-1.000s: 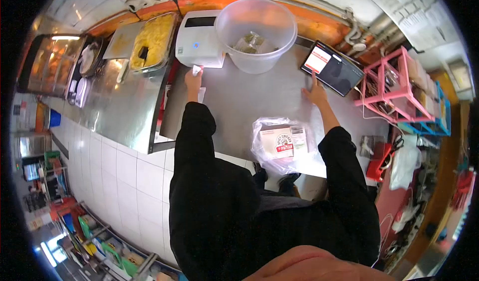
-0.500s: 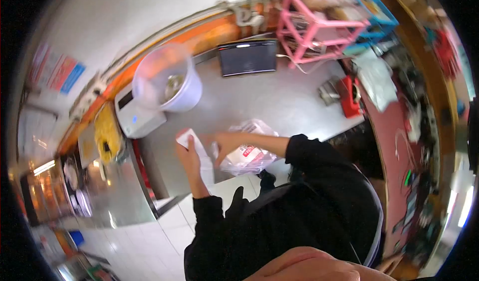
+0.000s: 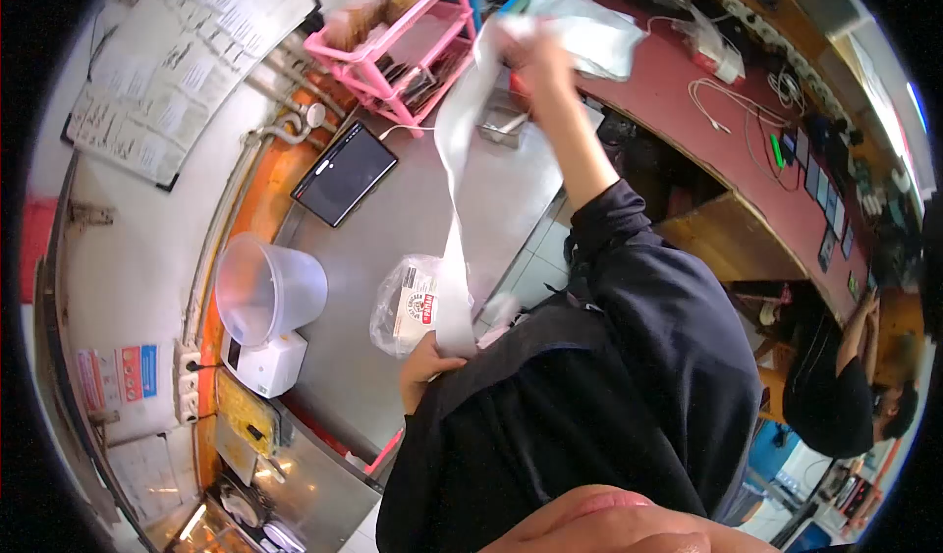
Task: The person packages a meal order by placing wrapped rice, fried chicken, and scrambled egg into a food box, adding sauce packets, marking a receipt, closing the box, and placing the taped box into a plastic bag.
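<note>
A long white paper strip (image 3: 451, 199) stretches across the metal counter, twisted midway. Its lower end is pinched in my left hand (image 3: 423, 368), close to my body. At the far end, my right hand (image 3: 535, 47) is blurred by motion beside the strip, near a white plastic bag (image 3: 589, 37) and a pink rack; what its fingers hold cannot be made out. Next to the strip's lower part lies a clear plastic bag (image 3: 385, 315) around a box with a red label (image 3: 416, 303).
A tablet (image 3: 344, 174) lies by the wall beside the pink rack (image 3: 368, 80). A clear bucket (image 3: 270, 290) and a white printer (image 3: 265, 361) stand at left. Cables and phones lie on the red table (image 3: 722, 101). Another person (image 3: 830, 386) is at far right.
The view has turned right. My left hand has left the printer and holds the paper strip near my body. My right hand has moved from the tablet, past the bagged box, to the rack side.
</note>
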`<state>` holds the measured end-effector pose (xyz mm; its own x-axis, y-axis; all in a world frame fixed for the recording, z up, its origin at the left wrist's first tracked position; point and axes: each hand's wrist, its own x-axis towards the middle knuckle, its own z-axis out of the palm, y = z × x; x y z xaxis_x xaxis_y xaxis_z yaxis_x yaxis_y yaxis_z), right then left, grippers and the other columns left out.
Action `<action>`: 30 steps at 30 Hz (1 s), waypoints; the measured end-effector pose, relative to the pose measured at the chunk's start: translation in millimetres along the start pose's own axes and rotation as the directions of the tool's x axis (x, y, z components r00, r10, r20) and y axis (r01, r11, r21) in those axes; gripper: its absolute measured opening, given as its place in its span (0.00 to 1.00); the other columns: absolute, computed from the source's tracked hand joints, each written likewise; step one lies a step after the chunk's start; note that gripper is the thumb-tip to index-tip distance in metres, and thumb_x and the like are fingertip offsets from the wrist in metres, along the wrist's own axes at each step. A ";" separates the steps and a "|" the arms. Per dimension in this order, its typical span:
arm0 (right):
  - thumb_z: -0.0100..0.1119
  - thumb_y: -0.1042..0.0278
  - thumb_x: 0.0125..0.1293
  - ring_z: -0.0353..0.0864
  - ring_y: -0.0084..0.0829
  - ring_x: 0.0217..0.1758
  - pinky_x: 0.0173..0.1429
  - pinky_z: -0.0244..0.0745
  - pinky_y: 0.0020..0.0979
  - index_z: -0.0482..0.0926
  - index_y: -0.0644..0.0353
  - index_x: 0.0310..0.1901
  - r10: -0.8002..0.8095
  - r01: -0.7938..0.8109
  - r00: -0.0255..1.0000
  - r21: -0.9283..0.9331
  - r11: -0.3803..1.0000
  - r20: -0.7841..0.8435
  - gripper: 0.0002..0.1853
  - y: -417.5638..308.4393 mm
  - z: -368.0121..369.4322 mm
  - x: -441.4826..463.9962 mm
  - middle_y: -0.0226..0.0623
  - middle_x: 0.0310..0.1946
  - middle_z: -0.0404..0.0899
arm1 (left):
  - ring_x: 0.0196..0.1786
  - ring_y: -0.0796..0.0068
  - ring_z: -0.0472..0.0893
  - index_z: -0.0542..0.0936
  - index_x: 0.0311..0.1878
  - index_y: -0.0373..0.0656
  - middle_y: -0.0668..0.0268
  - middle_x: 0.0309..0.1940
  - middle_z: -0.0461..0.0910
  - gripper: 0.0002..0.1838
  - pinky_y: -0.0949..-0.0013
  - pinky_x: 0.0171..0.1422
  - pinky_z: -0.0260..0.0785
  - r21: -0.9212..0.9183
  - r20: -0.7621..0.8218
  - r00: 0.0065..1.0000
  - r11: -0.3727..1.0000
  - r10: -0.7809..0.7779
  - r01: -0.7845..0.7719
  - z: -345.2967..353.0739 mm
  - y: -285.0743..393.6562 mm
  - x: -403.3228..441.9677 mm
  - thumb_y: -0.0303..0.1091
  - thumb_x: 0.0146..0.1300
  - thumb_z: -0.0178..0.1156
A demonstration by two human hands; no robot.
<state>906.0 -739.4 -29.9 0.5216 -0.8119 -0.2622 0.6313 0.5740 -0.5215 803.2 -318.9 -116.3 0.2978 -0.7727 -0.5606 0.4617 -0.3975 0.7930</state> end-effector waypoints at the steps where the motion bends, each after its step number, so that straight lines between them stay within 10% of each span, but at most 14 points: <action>1: 0.44 0.58 0.69 0.76 0.35 0.33 0.33 0.74 0.36 0.69 0.64 0.42 -0.301 0.257 0.946 -0.285 0.924 -0.123 0.15 -38.9 -23.1 18.0 0.43 0.33 0.73 | 0.45 0.71 0.78 0.72 0.51 0.33 0.59 0.42 0.79 0.28 0.66 0.55 0.69 0.015 0.013 1.000 1.000 -0.011 0.011 -9.0 -11.2 6.3 0.27 0.45 0.70; 2: 0.45 0.58 0.69 0.74 0.34 0.32 0.34 0.72 0.35 0.70 0.65 0.41 -0.537 0.540 0.819 -0.041 0.840 -0.203 0.15 -67.3 -26.9 16.4 0.40 0.33 0.73 | 0.43 0.73 0.79 0.73 0.49 0.33 0.61 0.41 0.79 0.25 0.69 0.52 0.70 -0.012 0.031 1.000 1.000 0.001 -0.001 -21.1 -22.8 13.5 0.26 0.47 0.69; 4: 0.48 0.61 0.67 0.75 0.35 0.32 0.37 0.71 0.36 0.70 0.68 0.46 -0.932 0.685 0.358 -0.692 0.228 0.048 0.16 -75.2 -93.1 67.7 0.43 0.37 0.75 | 0.39 0.78 0.79 0.75 0.45 0.34 0.64 0.38 0.79 0.17 0.75 0.44 0.71 0.131 -0.034 0.995 0.987 0.096 -0.091 -34.6 -21.5 21.4 0.24 0.52 0.65; 6: 0.50 0.65 0.64 0.76 0.38 0.32 0.39 0.71 0.38 0.70 0.66 0.53 -0.655 0.575 0.366 -0.714 -0.400 0.662 0.18 -71.8 -113.4 37.3 0.45 0.45 0.76 | 0.40 0.77 0.78 0.75 0.46 0.34 0.65 0.38 0.79 0.17 0.75 0.46 0.71 0.285 -0.167 0.971 0.951 0.172 -0.120 -47.7 -11.2 32.9 0.26 0.53 0.65; 7: 0.52 0.64 0.63 0.74 0.36 0.39 0.46 0.68 0.37 0.69 0.62 0.54 -0.414 0.697 0.433 -0.589 -0.409 0.800 0.19 -54.9 -123.9 20.4 0.44 0.47 0.75 | 0.41 0.77 0.78 0.75 0.46 0.34 0.65 0.38 0.79 0.16 0.74 0.47 0.70 0.423 -0.296 0.913 0.895 0.282 -0.139 -48.3 -4.5 45.0 0.27 0.54 0.65; 9: 0.57 0.63 0.61 0.69 0.33 0.53 0.58 0.62 0.35 0.69 0.55 0.57 0.193 0.838 0.509 -0.534 0.114 0.839 0.23 -8.8 -142.1 -37.0 0.40 0.52 0.72 | 0.42 0.76 0.77 0.75 0.43 0.35 0.64 0.40 0.78 0.13 0.73 0.49 0.69 0.123 -0.368 0.811 0.888 0.455 -0.443 -8.6 34.5 68.6 0.24 0.54 0.61; 12: 0.65 0.65 0.55 0.67 0.29 0.57 0.61 0.63 0.31 0.67 0.59 0.58 0.594 0.301 0.325 -0.676 0.673 0.736 0.29 25.3 -153.5 -125.5 0.38 0.54 0.71 | 0.43 0.74 0.74 0.73 0.39 0.37 0.65 0.40 0.75 0.07 0.70 0.50 0.68 -0.149 -0.279 0.699 0.689 0.659 -0.709 29.5 63.7 115.9 0.22 0.55 0.53; 14: 0.71 0.68 0.46 0.68 0.29 0.55 0.57 0.67 0.30 0.63 0.63 0.59 0.903 -0.054 0.068 -0.902 0.428 0.424 0.38 41.9 -179.5 -136.0 0.39 0.53 0.69 | 0.44 0.73 0.70 0.70 0.33 0.41 0.68 0.35 0.71 0.03 0.69 0.50 0.67 -0.359 -0.265 0.600 0.501 0.755 -0.788 64.7 85.1 148.7 0.23 0.55 0.51; 18: 0.74 0.66 0.42 0.67 0.32 0.54 0.57 0.66 0.29 0.60 0.66 0.60 0.792 -0.210 0.229 -0.766 0.608 0.566 0.43 26.7 -187.4 -148.0 0.41 0.51 0.69 | 0.45 0.72 0.65 0.65 0.27 0.45 0.69 0.31 0.65 0.06 0.69 0.50 0.66 -0.557 -0.291 0.629 0.407 0.721 -0.724 104.3 107.6 188.8 0.24 0.54 0.51; 21: 0.72 0.64 0.44 0.69 0.31 0.52 0.56 0.67 0.30 0.64 0.65 0.58 0.718 -0.023 0.423 -0.785 0.619 0.553 0.39 19.0 -204.9 -123.4 0.38 0.50 0.71 | 0.41 0.73 0.66 0.66 0.26 0.47 0.68 0.33 0.66 0.06 0.69 0.50 0.65 -0.556 -0.087 0.578 0.442 0.811 -0.704 106.3 111.3 216.8 0.24 0.53 0.52; 23: 0.68 0.64 0.47 0.72 0.30 0.47 0.54 0.68 0.30 0.72 0.62 0.52 0.884 0.053 0.193 -0.904 0.423 0.425 0.28 6.3 -224.5 -88.0 0.35 0.44 0.75 | 0.41 0.71 0.68 0.69 0.28 0.43 0.68 0.34 0.66 0.04 0.69 0.51 0.65 -0.569 0.019 0.563 0.472 0.826 -0.674 103.2 110.9 235.6 0.25 0.54 0.53; 25: 0.63 0.63 0.50 0.75 0.29 0.41 0.50 0.70 0.32 0.78 0.61 0.43 0.829 0.086 0.363 -0.901 0.425 0.425 0.18 -22.4 -251.1 -59.9 0.36 0.37 0.78 | 0.44 0.69 0.71 0.72 0.34 0.38 0.65 0.37 0.68 0.05 0.69 0.52 0.65 0.203 0.052 0.893 0.871 0.446 -0.447 101.2 111.0 243.2 0.28 0.56 0.55; 26: 0.58 0.65 0.51 0.74 0.28 0.38 0.44 0.71 0.35 0.77 0.65 0.39 0.896 0.494 0.314 -0.860 0.129 0.314 0.15 -21.1 -285.7 -18.3 0.37 0.33 0.79 | 0.51 0.62 0.71 0.73 0.44 0.34 0.59 0.43 0.70 0.16 0.65 0.57 0.64 0.556 0.122 0.857 0.681 0.501 -0.477 85.7 87.4 265.6 0.35 0.58 0.57; 30: 0.54 0.66 0.54 0.76 0.32 0.31 0.36 0.72 0.36 0.80 0.64 0.38 0.848 0.221 0.332 -0.840 -0.496 -0.413 0.14 -62.0 -392.6 118.2 0.38 0.32 0.80 | 0.64 0.54 0.63 0.61 0.64 0.39 0.48 0.61 0.62 0.32 0.60 0.67 0.57 0.908 0.012 0.997 0.416 0.075 -0.042 86.7 44.7 262.5 0.42 0.60 0.58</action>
<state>703.2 -912.8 -347.4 0.4714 0.1729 -0.8648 -0.6798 -0.5535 -0.4812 829.5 -582.4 -207.3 0.3215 -0.8060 -0.4970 -0.5796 -0.5825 0.5698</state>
